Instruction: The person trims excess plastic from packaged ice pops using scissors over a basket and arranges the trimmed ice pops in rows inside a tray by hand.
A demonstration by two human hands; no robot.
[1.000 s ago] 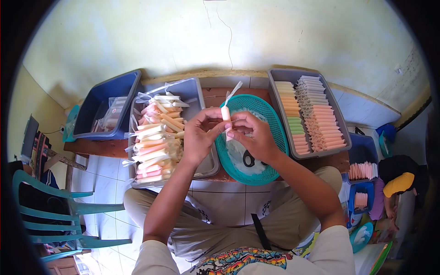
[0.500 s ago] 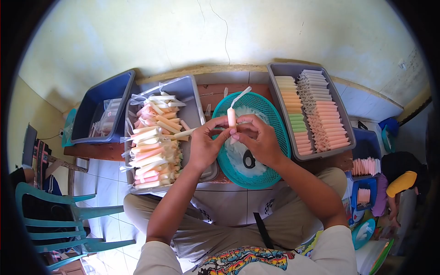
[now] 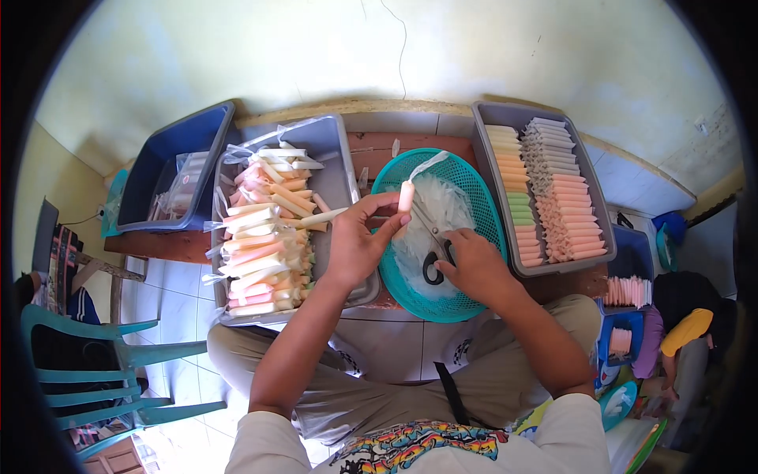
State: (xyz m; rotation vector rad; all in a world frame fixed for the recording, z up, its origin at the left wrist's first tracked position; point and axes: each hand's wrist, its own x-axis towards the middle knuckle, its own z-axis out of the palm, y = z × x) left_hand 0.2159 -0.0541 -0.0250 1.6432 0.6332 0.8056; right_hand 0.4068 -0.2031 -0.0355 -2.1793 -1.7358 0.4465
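One teal basket [image 3: 430, 313], one pair of scissors [image 3: 432, 272] inside, two grey trays [image 3: 338, 166] of many tubes [image 3: 257, 261]. The left hand [image 3: 354, 245] has its grip clamped on one upright peach tube [image 3: 406, 197] above the basket; the right hand [image 3: 478, 268] touches the scissors' handles, closure unclear. Table [image 3: 377, 150] shows between the trays.
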